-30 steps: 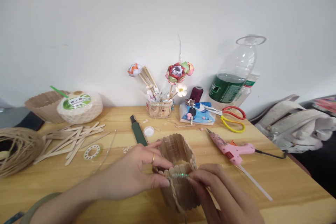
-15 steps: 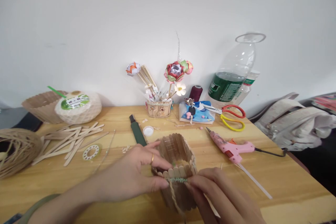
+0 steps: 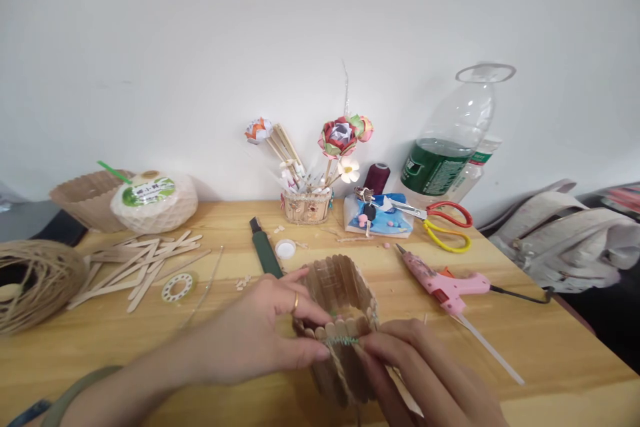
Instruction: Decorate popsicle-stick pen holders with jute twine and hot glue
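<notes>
A small basket of upright wooden craft sticks (image 3: pixel 340 280) stands at the front of the table between my hands. My left hand (image 3: pixel 273 327) is closed on its near rim, with the thumb outside and the fingers reaching inside. Across the outside of that rim runs a short green tinsel-like cord (image 3: pixel 343 340). My right hand (image 3: pixel 420 363) pinches the cord's right end against the basket wall; its fingertips partly hide that end. From near my left thumb, a twisted twine (image 3: pixel 341 373) hangs down over the basket's front.
To the right lies a pink glue gun (image 3: pixel 445 280) with a glue stick; scissors (image 3: pixel 445 227) rest behind it. Loose craft sticks (image 3: pixel 145 267), a tape roll (image 3: pixel 177 287) and a twine ball (image 3: pixel 40 287) are leftward. A flower-filled holder (image 3: pixel 306 208) stands behind, near a large bottle (image 3: pixel 440 153).
The whole view has shifted slightly, so things sit a little further right. Both hands keep their hold at the basket's near rim, and the green cord stays in place.
</notes>
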A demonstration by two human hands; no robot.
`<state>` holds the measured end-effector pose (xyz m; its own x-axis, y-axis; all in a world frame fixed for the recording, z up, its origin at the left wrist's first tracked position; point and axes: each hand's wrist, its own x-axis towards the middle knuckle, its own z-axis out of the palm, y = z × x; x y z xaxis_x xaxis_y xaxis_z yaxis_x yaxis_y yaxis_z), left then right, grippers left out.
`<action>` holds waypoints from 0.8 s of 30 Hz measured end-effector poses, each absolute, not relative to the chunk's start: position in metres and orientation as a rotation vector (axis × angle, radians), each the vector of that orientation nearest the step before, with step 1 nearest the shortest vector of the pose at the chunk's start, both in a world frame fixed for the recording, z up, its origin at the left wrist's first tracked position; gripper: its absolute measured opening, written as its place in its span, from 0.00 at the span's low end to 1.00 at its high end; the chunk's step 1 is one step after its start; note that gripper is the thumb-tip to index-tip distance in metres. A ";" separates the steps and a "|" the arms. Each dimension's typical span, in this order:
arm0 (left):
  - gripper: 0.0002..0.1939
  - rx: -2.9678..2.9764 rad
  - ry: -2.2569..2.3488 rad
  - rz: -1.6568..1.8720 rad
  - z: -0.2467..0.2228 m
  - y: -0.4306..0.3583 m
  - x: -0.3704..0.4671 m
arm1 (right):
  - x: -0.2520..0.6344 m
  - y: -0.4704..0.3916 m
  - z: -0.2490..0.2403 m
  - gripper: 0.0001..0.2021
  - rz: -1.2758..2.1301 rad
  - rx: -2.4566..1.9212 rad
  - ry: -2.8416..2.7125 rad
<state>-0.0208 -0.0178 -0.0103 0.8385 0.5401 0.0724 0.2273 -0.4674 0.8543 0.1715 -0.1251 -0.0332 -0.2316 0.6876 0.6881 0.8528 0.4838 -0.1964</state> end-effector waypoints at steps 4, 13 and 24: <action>0.07 2.091 0.562 0.463 -0.012 -0.020 -0.020 | 0.170 -0.124 -0.030 0.06 -0.256 -1.263 -1.990; 0.07 2.112 0.583 0.564 -0.013 -0.025 -0.016 | 0.169 -0.123 -0.024 0.08 -0.253 -1.281 -2.000; 0.05 2.079 0.792 0.700 -0.019 -0.038 -0.009 | 0.167 -0.124 -0.026 0.08 -0.259 -1.271 -1.993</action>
<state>-0.0086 -0.0381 -0.0186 0.6528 0.7289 0.2060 0.2944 -0.4947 0.8177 0.1665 -0.1238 -0.0261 -0.2305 0.6964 0.6796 0.8468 0.4877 -0.2125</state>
